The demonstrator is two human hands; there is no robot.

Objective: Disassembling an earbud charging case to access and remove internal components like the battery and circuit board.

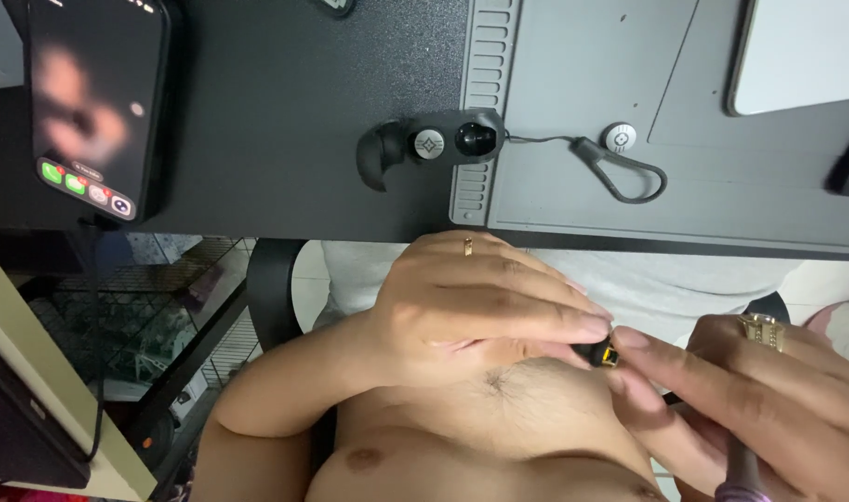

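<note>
My left hand (480,307), with a thin ring on one finger, is held in front of my chest just below the desk edge. Its fingertips pinch a small black part with a yellow-gold end (603,354). My right hand (769,400), wearing a wide gold ring, meets it from the right, and its index fingertip touches the same part. A thin tool with a purple handle (741,476) runs down through my right hand. Its tip is hidden behind the fingers.
A dark desk (276,112) spans the top, carrying a grey work mat (629,84). On the desk lie a phone (94,102) with a lit screen and cable, a small black device (443,142) with a looped lanyard (629,177), a round cap (619,138) and a white slab (796,56).
</note>
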